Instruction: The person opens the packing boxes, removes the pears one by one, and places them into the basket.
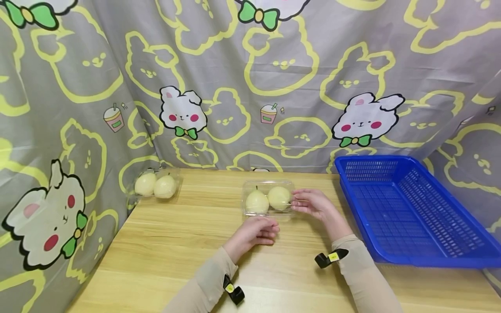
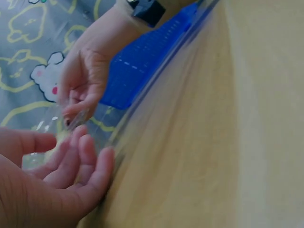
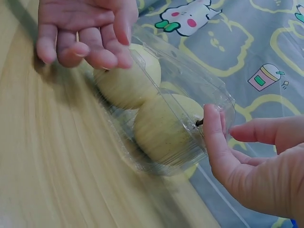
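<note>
A clear plastic clamshell box (image 1: pixel 270 183) stands at the far middle of the table, with two pale yellow pears (image 1: pixel 257 202) inside. At its right end, my right hand (image 1: pixel 313 202) pinches the edge between thumb and fingers; in the right wrist view a finger (image 3: pixel 216 142) lies against that end, close to a pear's stem. My left hand (image 1: pixel 254 231) is just in front of the box's near side, palm turned inward, fingers loosely bent and holding nothing. The left wrist view shows both hands close together, with the box mostly hidden behind the left fingers (image 2: pixel 85 161).
Another clear box (image 1: pixel 177 177) with two pears (image 1: pixel 164 187) stands at the table's far left corner. To the right lies a large blue plastic basket (image 1: pixel 362 226) with perforated walls. A patterned grey curtain (image 1: pixel 231 56) encloses the back and sides of the wooden table (image 1: pixel 156 252).
</note>
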`<state>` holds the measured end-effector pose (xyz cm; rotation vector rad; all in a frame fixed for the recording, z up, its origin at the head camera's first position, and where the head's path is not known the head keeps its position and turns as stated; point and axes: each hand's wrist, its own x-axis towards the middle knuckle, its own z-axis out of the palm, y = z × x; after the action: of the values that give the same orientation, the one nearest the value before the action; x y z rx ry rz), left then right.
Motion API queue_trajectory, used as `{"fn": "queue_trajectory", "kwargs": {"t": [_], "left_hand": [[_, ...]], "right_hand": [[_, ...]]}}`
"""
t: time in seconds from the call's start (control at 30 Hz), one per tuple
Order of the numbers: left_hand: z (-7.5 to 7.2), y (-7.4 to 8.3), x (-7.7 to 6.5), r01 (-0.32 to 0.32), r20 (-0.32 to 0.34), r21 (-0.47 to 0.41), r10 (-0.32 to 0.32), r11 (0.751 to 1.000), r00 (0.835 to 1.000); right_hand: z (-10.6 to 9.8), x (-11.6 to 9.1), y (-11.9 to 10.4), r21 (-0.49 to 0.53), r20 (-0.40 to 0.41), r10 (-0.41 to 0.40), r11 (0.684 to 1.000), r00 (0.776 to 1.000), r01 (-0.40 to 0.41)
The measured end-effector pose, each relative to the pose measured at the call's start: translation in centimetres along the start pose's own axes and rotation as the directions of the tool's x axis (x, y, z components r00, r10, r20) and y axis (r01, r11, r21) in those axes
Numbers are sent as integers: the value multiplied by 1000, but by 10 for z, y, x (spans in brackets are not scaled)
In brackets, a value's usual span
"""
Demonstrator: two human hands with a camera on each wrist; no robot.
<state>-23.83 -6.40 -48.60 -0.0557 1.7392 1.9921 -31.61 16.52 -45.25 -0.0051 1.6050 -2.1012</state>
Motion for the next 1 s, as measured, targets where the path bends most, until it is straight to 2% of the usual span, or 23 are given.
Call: {"fn": "queue_trajectory", "kwargs": {"t": [0.1, 0.2, 0.47, 0.73, 1.0], "left_hand": [[-1, 4, -3, 12, 37, 50, -14, 999, 999], [-1, 10, -7, -2, 73, 92, -5, 996, 997], [-7, 30, -18, -35, 109, 110, 23, 993, 994], [-21, 52, -27, -115, 100, 136, 101, 984, 990], [-39, 71, -38, -177, 39, 145, 173, 974, 984]], "right_hand": [[-1, 0, 0, -28, -3, -7, 1000, 1000, 7], [-2, 0, -1, -56, -5, -15, 998, 1000, 15], [-4, -1, -2, -115, -29, -32, 993, 999, 28], [-7, -5, -4, -139, -73, -37, 990, 997, 27], [-6, -6, -8, -197, -101, -56, 980, 993, 35]]}}
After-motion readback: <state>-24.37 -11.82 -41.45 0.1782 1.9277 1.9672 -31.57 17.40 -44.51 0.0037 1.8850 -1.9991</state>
